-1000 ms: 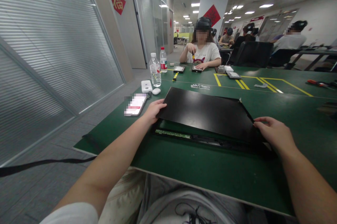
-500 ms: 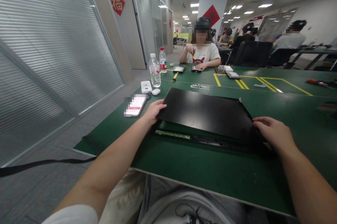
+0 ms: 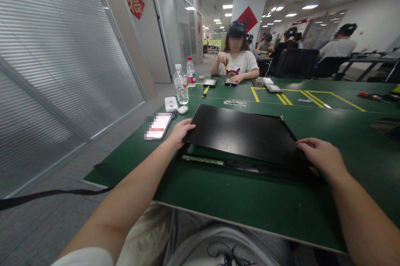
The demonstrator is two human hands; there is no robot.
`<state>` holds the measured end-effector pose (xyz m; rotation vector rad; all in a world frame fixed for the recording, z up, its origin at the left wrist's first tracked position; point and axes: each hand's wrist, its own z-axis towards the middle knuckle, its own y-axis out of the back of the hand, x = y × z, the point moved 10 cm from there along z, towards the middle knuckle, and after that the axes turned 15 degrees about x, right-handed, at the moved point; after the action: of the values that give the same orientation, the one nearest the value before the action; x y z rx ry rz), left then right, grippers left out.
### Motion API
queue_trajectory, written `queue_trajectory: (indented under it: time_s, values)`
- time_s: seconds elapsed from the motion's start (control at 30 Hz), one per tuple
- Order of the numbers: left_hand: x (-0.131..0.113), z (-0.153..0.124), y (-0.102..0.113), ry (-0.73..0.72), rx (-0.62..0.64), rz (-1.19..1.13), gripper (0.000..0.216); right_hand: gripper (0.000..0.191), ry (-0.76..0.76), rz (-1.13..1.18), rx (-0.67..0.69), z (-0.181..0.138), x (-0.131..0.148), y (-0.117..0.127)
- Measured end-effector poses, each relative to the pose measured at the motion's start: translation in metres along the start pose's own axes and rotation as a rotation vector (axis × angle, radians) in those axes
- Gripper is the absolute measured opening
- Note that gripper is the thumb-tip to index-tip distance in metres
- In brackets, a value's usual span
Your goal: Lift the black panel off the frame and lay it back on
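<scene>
A glossy black display panel (image 3: 240, 133) is held between my two hands, tilted with its near edge raised. My left hand (image 3: 181, 132) pinches its left edge, thumb on top. At the right edge my right hand (image 3: 320, 153) grips it with thumb and fingers closed; the fingertips are partly hidden. Beneath the panel lies a black frame (image 3: 268, 170), its near strip showing. A green circuit board (image 3: 203, 160) sits along that strip's left part. The rest of the frame is covered by the panel.
On the green table (image 3: 250, 212), a phone (image 3: 158, 126), white charger (image 3: 171, 104), white earbud case (image 3: 183, 110) and water bottle (image 3: 181, 85) stand left. Small metal parts (image 3: 235, 103) lie beyond the panel. A co-worker (image 3: 239, 60) opposite holds a screwdriver over a hard drive. Tools (image 3: 371, 96) lie far right.
The view has shifted slightly, so the whole scene sits a little further left. Both hands keep their hold on the panel, which has hardly moved over the frame.
</scene>
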<state>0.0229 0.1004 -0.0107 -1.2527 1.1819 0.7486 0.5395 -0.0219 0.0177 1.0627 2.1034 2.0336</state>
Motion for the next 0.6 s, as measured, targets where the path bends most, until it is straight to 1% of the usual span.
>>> queue_trajectory:
  time_s: [0.23,0.47,0.6]
  values:
    - [-0.0003,0.0004,-0.0008,0.001,0.000,0.028,0.039,0.034,0.026,-0.026,-0.003,0.0078,-0.0076,-0.0032]
    - [-0.0020,0.0001,-0.0023,-0.014,0.012,0.030,0.034,0.029,0.049,-0.012,-0.046,0.0057,-0.0062,0.0018]
    - [-0.0027,0.0004,-0.0034,-0.030,0.018,0.023,0.034,0.030,0.038,-0.038,-0.028,0.0043,-0.0041,0.0006]
